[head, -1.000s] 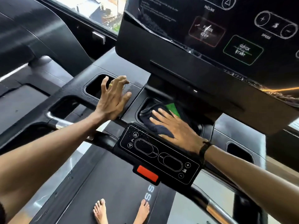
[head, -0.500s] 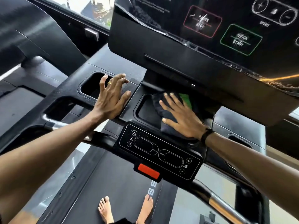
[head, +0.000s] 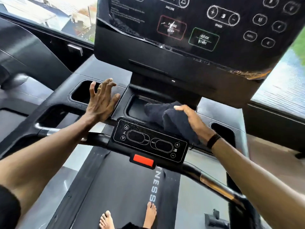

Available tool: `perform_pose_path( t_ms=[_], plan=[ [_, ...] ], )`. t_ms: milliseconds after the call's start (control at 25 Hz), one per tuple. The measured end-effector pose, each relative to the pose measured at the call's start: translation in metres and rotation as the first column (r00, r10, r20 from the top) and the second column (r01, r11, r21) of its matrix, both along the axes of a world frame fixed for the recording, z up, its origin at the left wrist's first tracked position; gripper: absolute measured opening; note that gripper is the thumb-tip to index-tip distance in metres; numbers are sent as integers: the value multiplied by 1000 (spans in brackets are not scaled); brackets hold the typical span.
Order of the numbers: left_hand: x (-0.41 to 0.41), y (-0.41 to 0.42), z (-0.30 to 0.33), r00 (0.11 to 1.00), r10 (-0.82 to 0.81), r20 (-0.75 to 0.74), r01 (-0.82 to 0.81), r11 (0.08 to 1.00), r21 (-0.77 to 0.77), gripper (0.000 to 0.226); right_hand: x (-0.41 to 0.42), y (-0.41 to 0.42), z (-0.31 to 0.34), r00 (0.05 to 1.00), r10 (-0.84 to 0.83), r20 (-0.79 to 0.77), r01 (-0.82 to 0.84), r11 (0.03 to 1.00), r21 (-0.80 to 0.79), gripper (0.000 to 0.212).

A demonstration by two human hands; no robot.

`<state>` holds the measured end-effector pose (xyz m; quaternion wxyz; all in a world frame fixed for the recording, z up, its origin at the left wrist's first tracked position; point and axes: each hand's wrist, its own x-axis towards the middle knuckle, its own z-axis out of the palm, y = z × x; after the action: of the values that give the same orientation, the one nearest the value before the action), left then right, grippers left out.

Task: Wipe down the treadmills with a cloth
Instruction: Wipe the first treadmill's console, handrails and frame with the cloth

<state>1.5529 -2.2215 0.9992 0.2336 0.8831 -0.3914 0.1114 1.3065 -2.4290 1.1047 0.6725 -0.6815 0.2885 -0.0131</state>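
I stand on a black treadmill with a big console screen [head: 189,30] above and a small control panel [head: 148,141] on the handlebar. My right hand [head: 193,119] grips a bunched dark cloth [head: 165,116], lifted at the right edge of the centre tray [head: 137,108] under the screen. My left hand [head: 102,101] rests flat, fingers spread, on the console surface between the left cup holder [head: 80,95] and the centre tray. It holds nothing.
A red stop button [head: 143,160] sits under the control panel. A right cup holder [head: 222,131] lies beyond my right wrist. The handlebar [head: 214,184] runs across, with the belt [head: 115,187] and my bare feet below. Another treadmill stands to the left.
My right hand went from pressing flat on the cloth in the tray to gripping it bunched and lifting it toward the tray's right edge. The left hand stayed put. The view tilted upward.
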Motion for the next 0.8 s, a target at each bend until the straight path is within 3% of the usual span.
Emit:
perform_pose_path(
  t_ms=[160, 200, 240, 280, 320, 360, 400, 560, 800],
  plan=[
    [-3, -4, 2, 998, -23, -55, 24, 1000, 15, 61, -61, 5, 42, 937, -264, 228, 252, 964, 78, 35],
    [-3, -4, 1, 998, -34, -52, 36, 999, 32, 62, -71, 12, 39, 944, -183, 276, 206, 977, -57, 36],
    [-4, -4, 1, 998, -40, -39, 42, 998, 43, 62, -78, 28, 32, 975, -25, 219, 105, 927, -359, 43],
    [-4, -5, 0, 999, -44, -30, 45, 998, 48, 62, -83, 42, 11, 992, 123, 14, -78, 707, -703, 55],
    [-3, -4, 1, 998, -50, -39, 52, 997, 53, 62, -84, 59, -12, 974, 127, -189, -224, 385, -895, 68],
    [-3, -3, 0, 997, -59, -58, 62, 997, 54, 63, -81, 73, -37, 956, 58, -286, -292, 176, -940, 79],
    [-3, -3, 0, 996, -62, -65, 66, 996, 57, 63, -74, 89, -51, 943, -26, -332, -329, 90, -940, 86],
    [-4, -3, 0, 997, -69, -31, 71, 993, 92, 69, -42, 110, -64, 939, -173, -299, -307, -20, -952, 87],
    [-1, -1, -2, 995, -78, -67, 79, 997, 10, 66, 17, 154, -60, 951, -109, -289, -295, -44, -955, 85]
  ],
)
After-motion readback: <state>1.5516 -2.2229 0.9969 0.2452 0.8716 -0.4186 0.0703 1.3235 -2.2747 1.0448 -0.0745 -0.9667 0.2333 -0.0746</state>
